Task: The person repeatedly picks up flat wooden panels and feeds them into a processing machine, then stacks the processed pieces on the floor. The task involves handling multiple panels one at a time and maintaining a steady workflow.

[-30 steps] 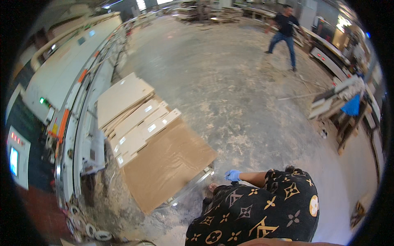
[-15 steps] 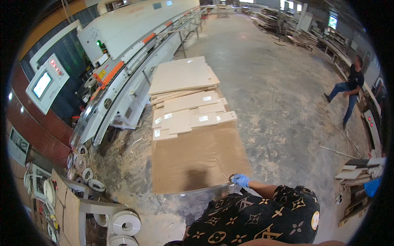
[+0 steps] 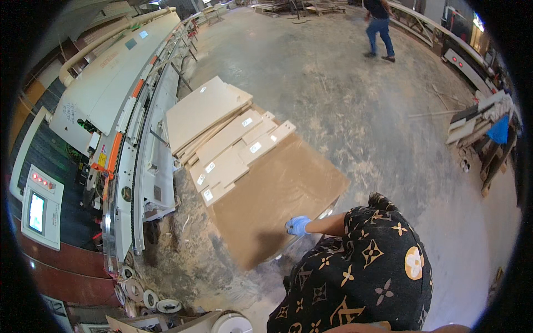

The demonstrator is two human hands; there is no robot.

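Note:
My right hand [image 3: 298,225], in a blue glove, is at the near edge of a large brown board [image 3: 288,183]. Its fingers are curled over that edge, with the thumb side partly hidden. Pale panels [image 3: 225,169] with small white labels lie in overlapping layers across the board's far half. Beyond them rests a stack of larger pale sheets [image 3: 208,108]. My left hand is out of view. A black patterned sleeve covers my right upper arm.
A long edge-banding-type machine [image 3: 119,150] runs along the left, its control panel [image 3: 41,206] nearest. Rolls of banding [image 3: 151,299] lie at lower left. A person [image 3: 379,28] stands far right. Boards and a blue cloth [image 3: 498,130] are piled at the right.
The view has swung, so the board and panels now look turned. My right hand has shifted from the near right corner to further left along the edge. The other person appears farther off, upright.

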